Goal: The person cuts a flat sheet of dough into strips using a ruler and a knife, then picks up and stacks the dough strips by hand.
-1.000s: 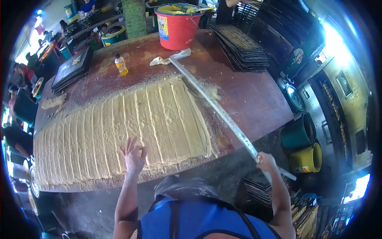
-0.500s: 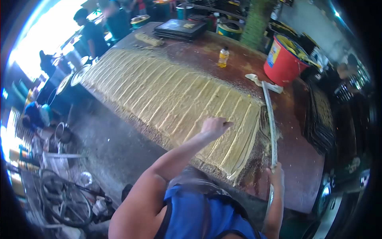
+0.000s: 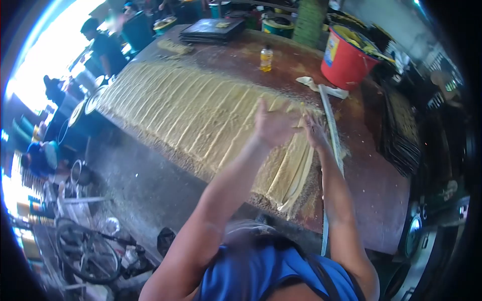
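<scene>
A wide sheet of pale dough, scored into long parallel strips, covers much of the table. Over its right part my left hand is held with fingers spread, nothing in it. My right hand is close beside it, fingers stretched out at the far end of the rightmost strips; whether they touch the dough I cannot tell. Just right of the dough lies a long, flat straightedge, partly hidden by my right forearm. The strips nearest it look loosened and slightly folded at the near end.
On the reddish table stand a bottle of yellow liquid, a red bucket and stacked dark trays. A white cloth lies by the bucket. More trays are stacked at right. A bicycle is at lower left; people are beyond.
My right hand has let go of the straightedge and moved up to the dough's far right end. My left hand has opened from a closed shape and moved farther away from me.
</scene>
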`<state>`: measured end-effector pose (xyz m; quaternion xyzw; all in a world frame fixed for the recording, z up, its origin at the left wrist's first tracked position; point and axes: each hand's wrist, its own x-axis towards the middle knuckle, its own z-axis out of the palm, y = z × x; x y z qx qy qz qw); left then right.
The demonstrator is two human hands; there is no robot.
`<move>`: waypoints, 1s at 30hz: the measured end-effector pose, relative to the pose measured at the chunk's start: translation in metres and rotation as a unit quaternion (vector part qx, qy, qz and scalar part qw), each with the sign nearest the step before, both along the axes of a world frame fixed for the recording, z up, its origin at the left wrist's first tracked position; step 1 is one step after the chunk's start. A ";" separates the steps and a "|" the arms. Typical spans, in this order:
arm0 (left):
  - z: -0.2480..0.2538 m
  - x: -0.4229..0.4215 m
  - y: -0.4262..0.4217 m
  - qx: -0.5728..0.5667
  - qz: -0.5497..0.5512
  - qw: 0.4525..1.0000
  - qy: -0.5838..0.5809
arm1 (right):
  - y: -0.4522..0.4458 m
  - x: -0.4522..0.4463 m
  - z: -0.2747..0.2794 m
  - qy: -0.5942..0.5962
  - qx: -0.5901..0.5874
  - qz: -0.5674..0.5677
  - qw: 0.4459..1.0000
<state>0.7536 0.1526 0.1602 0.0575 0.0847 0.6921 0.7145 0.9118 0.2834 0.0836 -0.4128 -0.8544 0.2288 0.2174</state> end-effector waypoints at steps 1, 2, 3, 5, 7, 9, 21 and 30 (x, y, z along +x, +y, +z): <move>0.001 -0.012 -0.009 0.003 -0.013 1.000 0.000 | 0.020 0.013 -0.018 -0.006 -0.057 -0.068 0.996; 0.005 -0.028 -0.014 0.003 0.028 0.997 0.068 | 0.032 0.017 -0.029 -0.005 -0.036 -0.144 0.989; 0.007 -0.038 -0.014 0.004 0.072 0.989 0.131 | 0.027 0.005 -0.016 -0.001 -0.030 -0.154 0.988; -0.019 -0.040 -0.010 -0.063 0.061 0.986 0.143 | -0.032 -0.028 0.020 0.181 -0.012 -0.028 0.983; -0.046 -0.056 -0.009 0.049 0.007 0.980 0.193 | -0.098 -0.063 0.060 0.108 0.152 0.100 0.977; -0.010 -0.068 -0.035 -0.040 -0.017 0.974 0.220 | -0.089 -0.078 0.022 0.051 0.107 0.157 0.980; 0.164 -0.302 -0.367 0.214 0.575 0.521 0.593 | -0.334 -0.106 0.370 0.279 0.513 0.203 0.786; 0.178 -0.343 -0.492 0.274 0.614 0.434 0.599 | -0.355 -0.232 0.403 0.090 0.446 0.523 0.721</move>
